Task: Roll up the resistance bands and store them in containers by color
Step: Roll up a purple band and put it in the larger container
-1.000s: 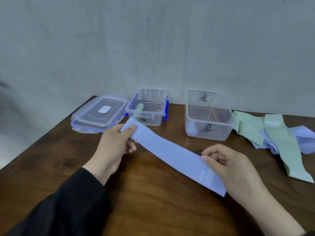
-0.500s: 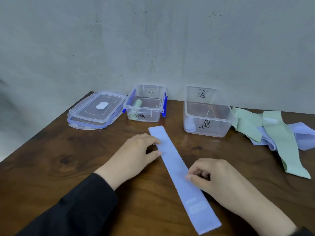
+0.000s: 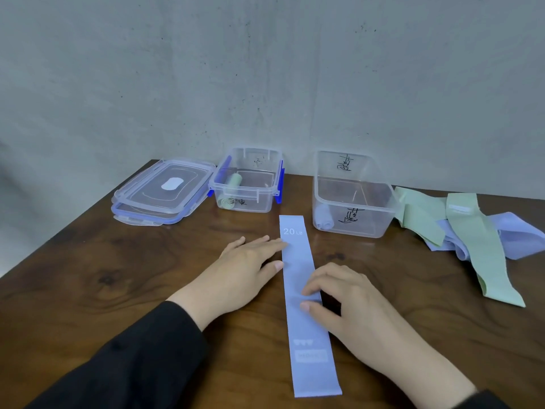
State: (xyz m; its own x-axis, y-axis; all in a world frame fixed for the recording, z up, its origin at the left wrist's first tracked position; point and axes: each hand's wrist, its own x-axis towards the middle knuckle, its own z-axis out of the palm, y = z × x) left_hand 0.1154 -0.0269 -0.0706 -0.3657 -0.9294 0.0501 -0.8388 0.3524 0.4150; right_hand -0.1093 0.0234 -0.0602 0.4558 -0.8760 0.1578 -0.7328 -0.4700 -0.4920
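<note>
blue band (image 3: 303,290) lies flat on the wooden table (image 3: 88,276), long axis running 12 to 6, "20 lb" print at the far end. left hand (image 3: 244,270) lies open and flat, fingertips touching the band's left edge near the top, gripping nothing. right hand (image 3: 354,302) has fingers loosely curled, tips pressing down mid-band; pinning, not pinching.

small clip-lock container (image 3: 247,184) at 11 o'clock of the band holds a green roll (image 3: 233,184). bigger clear tub (image 3: 354,196) at 1 o'clock holds a blue roll (image 3: 323,218). stacked lids (image 3: 162,193) at 10. unrolled pile of green and blue bands (image 3: 472,228) at 2 o'clock.

risks, my read: rolling hasn't started. if the first turn starts crooked the roll will likely telescope into a cone. thin, springy material, so a loose core could unwind on release. the band's far end sits just beside the tub, so a push forward may nudge it. this one belongs in the tub with the blue roll, not with the green.
</note>
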